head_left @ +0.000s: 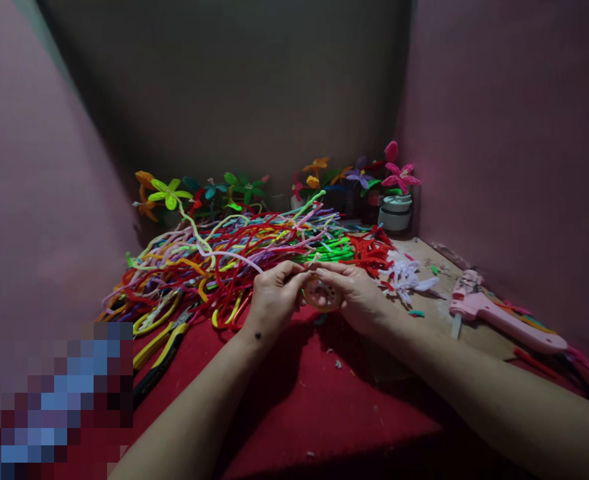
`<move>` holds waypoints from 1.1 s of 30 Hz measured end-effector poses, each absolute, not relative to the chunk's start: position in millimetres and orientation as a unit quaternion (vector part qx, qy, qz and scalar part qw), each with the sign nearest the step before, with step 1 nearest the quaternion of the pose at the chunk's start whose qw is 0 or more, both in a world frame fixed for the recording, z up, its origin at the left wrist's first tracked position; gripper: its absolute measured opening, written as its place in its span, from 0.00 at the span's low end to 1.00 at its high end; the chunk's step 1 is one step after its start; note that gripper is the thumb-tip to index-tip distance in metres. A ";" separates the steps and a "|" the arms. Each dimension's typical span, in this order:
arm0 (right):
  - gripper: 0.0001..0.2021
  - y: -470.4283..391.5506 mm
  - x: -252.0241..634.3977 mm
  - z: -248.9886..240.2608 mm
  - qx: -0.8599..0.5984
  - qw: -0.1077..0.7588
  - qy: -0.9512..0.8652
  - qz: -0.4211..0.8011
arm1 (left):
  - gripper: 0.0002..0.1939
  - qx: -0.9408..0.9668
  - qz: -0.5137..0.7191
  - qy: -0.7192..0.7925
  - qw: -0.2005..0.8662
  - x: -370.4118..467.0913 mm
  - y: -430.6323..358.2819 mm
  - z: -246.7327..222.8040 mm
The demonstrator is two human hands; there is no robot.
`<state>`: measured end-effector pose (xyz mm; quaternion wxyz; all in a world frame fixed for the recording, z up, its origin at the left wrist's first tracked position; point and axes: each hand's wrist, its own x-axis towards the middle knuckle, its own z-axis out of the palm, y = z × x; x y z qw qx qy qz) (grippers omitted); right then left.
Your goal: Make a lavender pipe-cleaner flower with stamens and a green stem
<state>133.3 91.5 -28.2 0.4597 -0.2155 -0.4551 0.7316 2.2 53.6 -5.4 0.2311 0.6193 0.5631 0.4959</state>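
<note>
My left hand [277,293] is closed, its thumb and fingers pinching a pale lilac pipe cleaner [234,255] that runs out to the upper left. A small pale tip [316,258] sticks up between the two hands. My right hand [357,293] is closed around a roll of tape [322,293], which hangs just below the fingertips. Both hands meet at the pinched spot, and the fingers hide where tape and stem join. Right behind them lies a big heap of coloured pipe cleaners [224,240].
Pliers with yellow and black handles [162,343] lie at left. On the right, a pink glue gun [509,317] rests on a board [437,313] beside white pipe-cleaner pieces [407,277] and red ones [372,253]. Pipe-cleaner flowers [399,177] stand at the back. Scraps dot the red cloth [334,413].
</note>
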 end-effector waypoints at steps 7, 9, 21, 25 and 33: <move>0.11 94.6 136.7 -21.9 -0.218 0.436 -0.462 0.741 | 0.06 0.550 0.511 0.523 0.404 4.0 50.2 6.2; 0.09 95.8 137.3 -21.7 -0.231 0.432 -0.460 0.741 | 0.08 0.540 0.495 0.490 0.472 1.1 51.5 5.0; 0.12 96.3 134.5 -22.8 -0.251 0.450 -0.441 0.735 | 0.11 0.520 0.449 0.410 0.599 -7.9 57.5 2.0; 0.10 95.5 133.5 -23.6 -0.262 0.487 -0.440 0.707 | 0.09 0.592 0.466 0.502 0.425 -1.8 56.3 -0.7; 0.11 91.7 132.5 -27.1 -0.255 0.502 -0.469 0.681 | 0.06 0.702 0.447 0.549 0.077 -1.8 54.6 -13.4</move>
